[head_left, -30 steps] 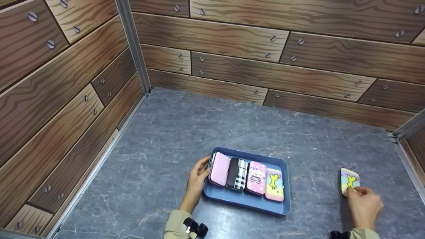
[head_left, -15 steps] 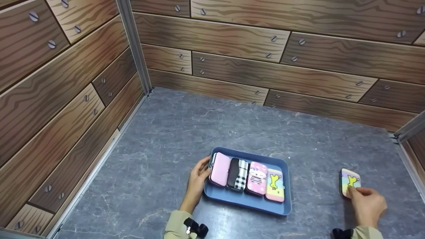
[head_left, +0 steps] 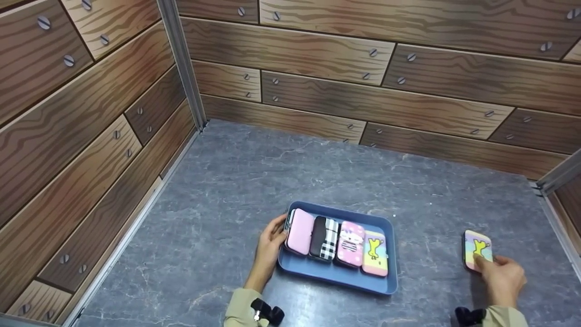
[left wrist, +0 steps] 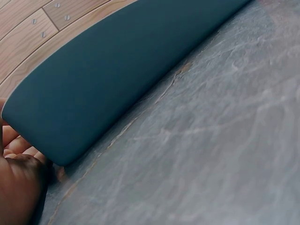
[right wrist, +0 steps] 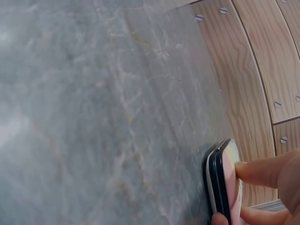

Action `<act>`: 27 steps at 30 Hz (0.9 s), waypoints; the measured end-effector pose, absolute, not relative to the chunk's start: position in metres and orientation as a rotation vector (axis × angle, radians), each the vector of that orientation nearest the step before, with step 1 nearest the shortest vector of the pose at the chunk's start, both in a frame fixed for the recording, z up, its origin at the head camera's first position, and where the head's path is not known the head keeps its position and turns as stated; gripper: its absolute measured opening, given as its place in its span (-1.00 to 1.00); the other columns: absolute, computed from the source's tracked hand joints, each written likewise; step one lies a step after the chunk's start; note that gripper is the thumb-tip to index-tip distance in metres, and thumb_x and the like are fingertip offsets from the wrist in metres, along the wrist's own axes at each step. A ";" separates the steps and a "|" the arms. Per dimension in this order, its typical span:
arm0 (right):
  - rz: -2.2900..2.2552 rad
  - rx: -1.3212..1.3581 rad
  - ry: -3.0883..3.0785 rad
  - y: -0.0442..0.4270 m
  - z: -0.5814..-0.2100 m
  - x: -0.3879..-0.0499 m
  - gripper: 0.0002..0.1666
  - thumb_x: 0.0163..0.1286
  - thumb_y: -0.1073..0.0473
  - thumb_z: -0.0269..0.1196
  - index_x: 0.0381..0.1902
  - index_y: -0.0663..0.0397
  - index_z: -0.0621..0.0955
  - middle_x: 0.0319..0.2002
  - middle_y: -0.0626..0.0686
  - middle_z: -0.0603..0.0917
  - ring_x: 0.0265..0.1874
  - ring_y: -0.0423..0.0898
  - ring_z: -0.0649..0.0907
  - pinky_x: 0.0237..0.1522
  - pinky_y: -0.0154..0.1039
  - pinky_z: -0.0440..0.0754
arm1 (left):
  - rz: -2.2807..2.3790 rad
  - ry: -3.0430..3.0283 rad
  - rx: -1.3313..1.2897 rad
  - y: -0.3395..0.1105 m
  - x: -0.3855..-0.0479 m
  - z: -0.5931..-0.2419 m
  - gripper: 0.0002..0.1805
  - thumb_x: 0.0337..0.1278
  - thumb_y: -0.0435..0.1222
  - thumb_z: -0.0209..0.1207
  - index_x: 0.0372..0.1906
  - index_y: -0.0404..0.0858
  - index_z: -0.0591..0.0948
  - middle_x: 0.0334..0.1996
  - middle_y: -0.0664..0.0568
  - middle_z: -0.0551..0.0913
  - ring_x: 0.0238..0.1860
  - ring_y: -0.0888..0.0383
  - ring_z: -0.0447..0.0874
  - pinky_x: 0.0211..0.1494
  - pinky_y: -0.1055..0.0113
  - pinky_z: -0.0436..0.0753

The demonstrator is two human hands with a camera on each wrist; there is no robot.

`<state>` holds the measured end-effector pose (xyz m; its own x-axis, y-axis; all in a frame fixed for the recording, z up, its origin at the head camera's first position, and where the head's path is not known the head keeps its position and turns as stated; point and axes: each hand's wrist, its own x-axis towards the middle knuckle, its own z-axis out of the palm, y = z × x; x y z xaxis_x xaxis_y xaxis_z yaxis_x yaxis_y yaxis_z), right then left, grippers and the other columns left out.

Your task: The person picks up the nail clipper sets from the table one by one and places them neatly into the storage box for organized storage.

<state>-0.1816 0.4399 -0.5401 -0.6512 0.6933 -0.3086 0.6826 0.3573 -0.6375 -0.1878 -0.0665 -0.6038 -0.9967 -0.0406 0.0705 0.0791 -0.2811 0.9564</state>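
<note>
In the head view my left hand point(head_left: 268, 243) grips the left end of a blue tray point(head_left: 336, 279), thumb at its rim. The left wrist view has the fingers point(left wrist: 18, 145) against the tray's outer wall point(left wrist: 108, 79). Standing in a row inside are a plain pink case point(head_left: 300, 231), a black case with checked cloth pattern point(head_left: 324, 238), a pink cartoon case point(head_left: 351, 243) and a pastel case with a yellow animal point(head_left: 375, 254). To the right, my right hand point(head_left: 504, 279) holds a matching pastel case point(head_left: 476, 245) by its near end; its dark edge point(right wrist: 218, 180) shows in the right wrist view.
The grey marbled tabletop point(head_left: 254, 159) surrounds the tray. Wood-patterned walls point(head_left: 317, 54) close off the back and left, with a metal post point(head_left: 186, 68) at the corner. Another post point(head_left: 560, 175) stands at the right.
My right hand has shifted slightly about the pastel case, which stays nearly in place. The tray, the cases in it and my left hand look unchanged.
</note>
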 end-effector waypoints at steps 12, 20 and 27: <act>1.228 -1.256 -2.544 0.437 -0.538 -0.180 -0.09 0.29 0.01 0.28 0.42 0.45 0.25 0.37 0.42 0.29 0.36 0.30 0.27 0.41 0.12 0.19 | -2.440 -1.845 -0.036 -0.065 -0.187 -0.602 -0.52 0.36 -0.49 0.01 0.36 -0.43 0.40 0.37 -0.30 0.36 0.44 -0.15 0.25 0.43 0.14 0.34; 1.324 -1.323 -2.455 0.435 -0.541 -0.179 -0.08 0.28 0.02 0.31 0.45 0.37 0.24 0.40 0.39 0.28 0.37 0.27 0.28 0.39 0.08 0.26 | -2.462 -1.815 -0.043 -0.066 -0.187 -0.602 -0.52 0.36 -0.50 0.00 0.35 -0.46 0.39 0.37 -0.33 0.36 0.43 -0.16 0.26 0.41 0.17 0.36; 1.537 -1.405 -2.198 0.434 -0.543 -0.183 -0.10 0.23 0.15 0.38 0.44 0.33 0.30 0.32 0.38 0.42 -0.65 -0.27 0.56 -0.62 -0.35 0.54 | -2.453 -1.809 -0.053 -0.066 -0.188 -0.604 -0.53 0.35 -0.52 0.00 0.34 -0.47 0.40 0.37 -0.34 0.35 0.43 -0.18 0.25 0.42 0.16 0.35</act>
